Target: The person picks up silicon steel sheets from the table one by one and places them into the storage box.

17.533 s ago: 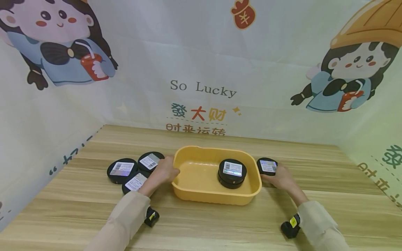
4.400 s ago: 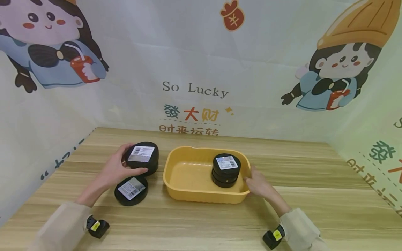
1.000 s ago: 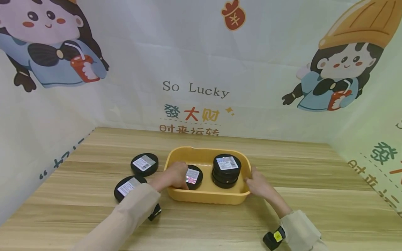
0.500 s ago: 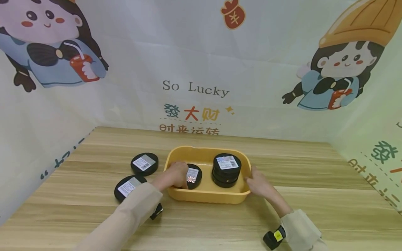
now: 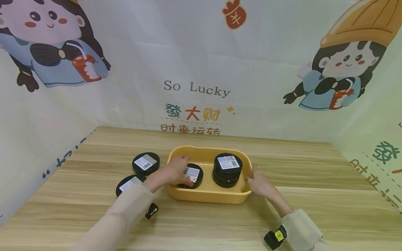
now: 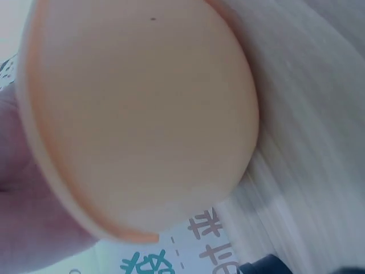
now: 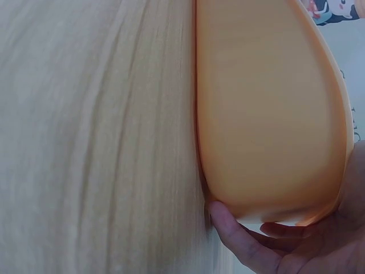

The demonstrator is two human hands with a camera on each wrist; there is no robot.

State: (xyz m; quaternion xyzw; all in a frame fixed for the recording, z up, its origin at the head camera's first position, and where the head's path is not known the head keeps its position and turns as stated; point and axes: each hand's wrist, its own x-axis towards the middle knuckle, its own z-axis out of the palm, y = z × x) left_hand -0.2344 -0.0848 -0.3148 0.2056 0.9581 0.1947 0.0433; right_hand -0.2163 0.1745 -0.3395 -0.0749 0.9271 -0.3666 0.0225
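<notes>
The left hand (image 5: 177, 171), tucked round one side of the black tin (image 5: 195, 173) half a second ago, now has its fingers spread over it, so this tin seems set down in the yellow tub (image 5: 208, 198); whether they touch it, I cannot tell. The right hand (image 5: 260, 182) grips the tub's end. Counted: one tub; one tin under the left hand; one stack (image 5: 227, 170) nearer the right hand, perhaps three tins, layers unclear; two tins (image 5: 146, 164) (image 5: 128, 184) on the tabletop (image 5: 204, 226) beside the left hand and wrist.
</notes>
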